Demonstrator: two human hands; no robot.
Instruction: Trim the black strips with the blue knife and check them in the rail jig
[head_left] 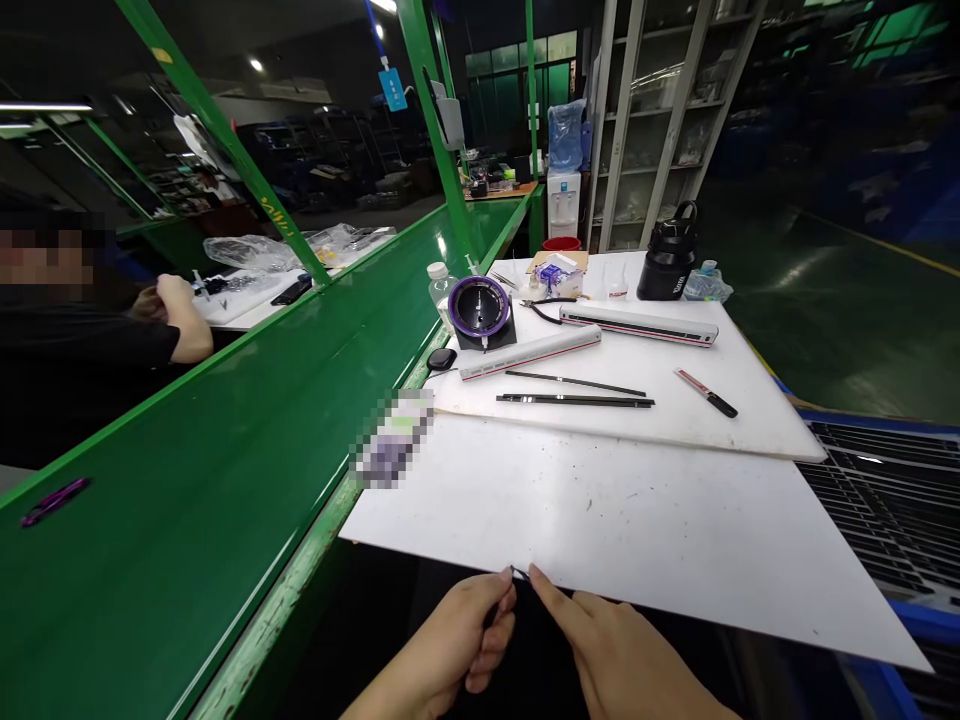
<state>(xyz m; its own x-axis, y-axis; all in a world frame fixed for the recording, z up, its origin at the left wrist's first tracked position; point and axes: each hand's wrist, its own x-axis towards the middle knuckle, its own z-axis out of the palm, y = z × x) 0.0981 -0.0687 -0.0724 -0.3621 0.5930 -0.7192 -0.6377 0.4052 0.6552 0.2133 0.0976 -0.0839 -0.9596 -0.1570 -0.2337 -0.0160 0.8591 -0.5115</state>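
Note:
At the near edge of the white table, my left hand (469, 635) is closed in a pinch on a small thin dark piece (520, 573), its other fingers curled. My right hand (611, 640) meets the piece's other end with the index fingertip; its thumb is hidden beneath. What the piece is, I cannot make out. Farther off, on a white board (660, 430), lie several thin black strips (574, 400). Behind them rest two white model train cars, a nearer one (532, 353) and a farther one (637, 326). A utility knife (706, 392) lies to their right.
Behind the board's left part stands a round purple-rimmed device (478, 308) beside a clear bottle (441, 290). Black-handled pliers (546, 308) lie near the cars. A black flask (667, 255) stands at the back right. A green partition (247, 420) runs along the left; a co-worker (90, 350) sits beyond it.

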